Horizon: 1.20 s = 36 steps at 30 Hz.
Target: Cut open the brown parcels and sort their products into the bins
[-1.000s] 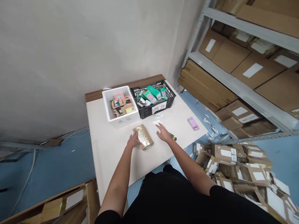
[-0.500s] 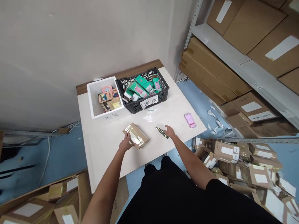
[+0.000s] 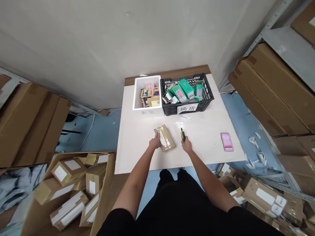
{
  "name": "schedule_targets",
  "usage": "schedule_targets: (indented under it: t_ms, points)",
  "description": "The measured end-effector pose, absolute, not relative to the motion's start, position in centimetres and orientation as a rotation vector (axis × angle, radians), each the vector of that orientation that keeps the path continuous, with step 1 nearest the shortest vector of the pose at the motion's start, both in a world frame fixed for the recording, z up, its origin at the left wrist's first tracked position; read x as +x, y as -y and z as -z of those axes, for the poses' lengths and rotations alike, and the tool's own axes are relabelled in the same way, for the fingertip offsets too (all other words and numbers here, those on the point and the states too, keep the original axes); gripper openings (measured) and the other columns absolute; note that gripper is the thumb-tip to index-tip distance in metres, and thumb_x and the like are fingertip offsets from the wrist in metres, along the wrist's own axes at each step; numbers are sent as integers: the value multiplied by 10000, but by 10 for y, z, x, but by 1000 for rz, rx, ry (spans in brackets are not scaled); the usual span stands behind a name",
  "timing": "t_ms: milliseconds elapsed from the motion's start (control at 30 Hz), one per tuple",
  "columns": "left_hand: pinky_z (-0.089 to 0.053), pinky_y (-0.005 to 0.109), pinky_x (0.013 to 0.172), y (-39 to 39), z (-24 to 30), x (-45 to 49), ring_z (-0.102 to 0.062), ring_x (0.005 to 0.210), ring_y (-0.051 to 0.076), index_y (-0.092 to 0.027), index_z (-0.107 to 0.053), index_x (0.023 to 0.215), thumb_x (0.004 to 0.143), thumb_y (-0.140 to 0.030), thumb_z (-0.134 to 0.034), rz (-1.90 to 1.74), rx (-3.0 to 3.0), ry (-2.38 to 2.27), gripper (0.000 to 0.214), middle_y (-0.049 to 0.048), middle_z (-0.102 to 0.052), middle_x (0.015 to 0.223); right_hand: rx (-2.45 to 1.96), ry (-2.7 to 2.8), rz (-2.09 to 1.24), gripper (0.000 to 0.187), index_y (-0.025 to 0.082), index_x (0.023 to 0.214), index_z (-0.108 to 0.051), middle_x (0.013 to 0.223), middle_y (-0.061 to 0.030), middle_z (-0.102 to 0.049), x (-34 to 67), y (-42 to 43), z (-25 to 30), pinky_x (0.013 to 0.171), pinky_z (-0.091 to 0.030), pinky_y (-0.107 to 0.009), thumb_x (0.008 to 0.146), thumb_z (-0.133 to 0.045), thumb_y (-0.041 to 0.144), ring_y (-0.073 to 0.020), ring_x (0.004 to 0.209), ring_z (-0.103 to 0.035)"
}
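A small cardboard box (image 3: 167, 137), wrapped in shiny clear tape, lies on the white tabletop (image 3: 137, 157). My left hand (image 3: 155, 141) grips its left side. To the right of the box, my right hand (image 3: 187, 145) is closed around a black and yellow box cutter (image 3: 182, 135), its tip pointing away from me. A small clear plastic scrap (image 3: 180, 125) lies just beyond the cutter.
At the back of the table stand a white foam bin (image 3: 147, 111) with small packages and a black plastic crate (image 3: 169, 109) with green boxes. A blurred pink item (image 3: 226, 141) lies at right. A big carton (image 3: 108, 177) of parcels stands at lower left; more parcels (image 3: 264, 196) lie at lower right.
My right hand has taken hold of the box cutter, which lay on the table, and turned it upright in view. My left hand stays at the box. The camera view has swung left.
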<state>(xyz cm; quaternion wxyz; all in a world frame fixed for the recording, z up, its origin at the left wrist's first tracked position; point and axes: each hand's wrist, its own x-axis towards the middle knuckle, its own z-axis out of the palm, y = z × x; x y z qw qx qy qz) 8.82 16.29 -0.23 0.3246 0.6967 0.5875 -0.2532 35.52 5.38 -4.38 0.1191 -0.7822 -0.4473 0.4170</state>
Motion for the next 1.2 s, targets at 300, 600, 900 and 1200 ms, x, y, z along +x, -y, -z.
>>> schedule_targets:
  t_ms: [300,600,900,1200]
  points:
    - [-560,501,1008,-157,4,85,-573,1376,435,-395,-9,1706,746,-559,-828,541,1844,-1495,1273,82,138,1789,-2056,1809,-1098,561,279,1635,-359,1230,-104,-755,249,-136,-31,890,-497,-350,1077,-409,302,-291,1065,-727]
    - [-522,538,1059,-152,8,81,-512,1411,461,-408,-109,1701,672,-550,-864,363,1822,-1481,1284,40,43,1801,-2381,1946,-998,821,258,1679,-286,1219,-161,-754,211,-134,-22,923,-490,-364,961,-680,304,-315,1119,-732]
    - [-511,541,1044,-150,4,76,-478,1416,473,-440,-146,1687,640,-565,-879,312,1851,-1461,1284,26,12,1808,-2475,1983,-988,902,270,1661,-308,1217,-148,-757,207,-125,-32,866,-508,-346,871,-744,236,-317,1125,-730]
    - [-491,550,1049,-153,3,73,-459,1415,479,-429,-164,1687,627,-609,-866,299,1889,-1448,1284,32,-30,1807,-2531,2032,-1082,718,289,1566,-468,1194,-155,-749,226,-66,-58,819,-523,-387,877,-660,232,-355,1101,-727]
